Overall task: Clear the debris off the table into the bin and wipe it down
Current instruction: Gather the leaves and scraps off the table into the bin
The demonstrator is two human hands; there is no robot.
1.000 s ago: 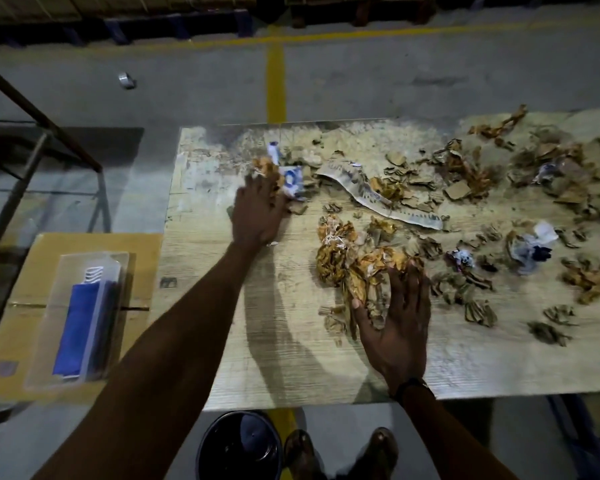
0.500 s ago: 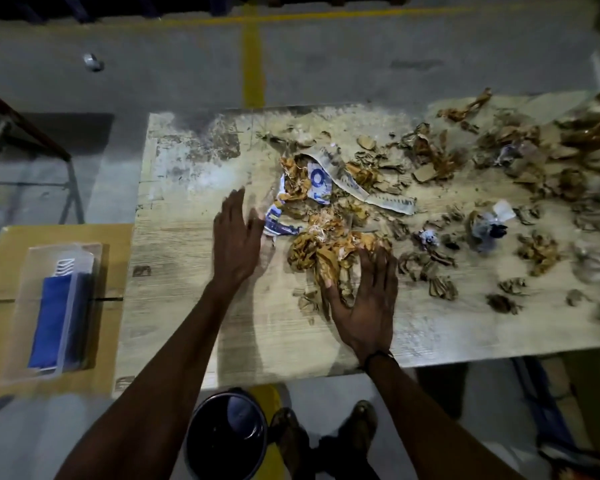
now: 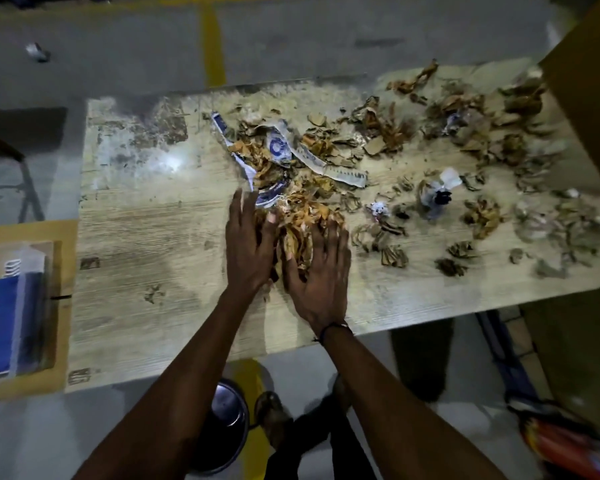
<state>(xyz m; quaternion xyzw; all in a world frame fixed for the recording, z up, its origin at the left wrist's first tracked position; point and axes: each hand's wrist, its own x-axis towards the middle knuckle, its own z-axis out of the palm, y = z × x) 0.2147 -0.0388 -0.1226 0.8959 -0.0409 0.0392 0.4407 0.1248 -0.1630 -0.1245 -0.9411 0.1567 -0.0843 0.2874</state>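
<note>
Both hands' fingers (image 3: 321, 237) lie spread, seemingly gripping nothing, flanking the debris (image 3: 300, 220) pile.

No word, number or brand could be read anywhere. The torn white-and-blue printed paper scrap (image 3: 277, 149) among the brown debris carried a blue ring-shaped mark, perhaps part of a letter or logo, too broken to make out. The long white paper strip (image 3: 329, 166) beside it showed only blurred markings along its edge.
</note>
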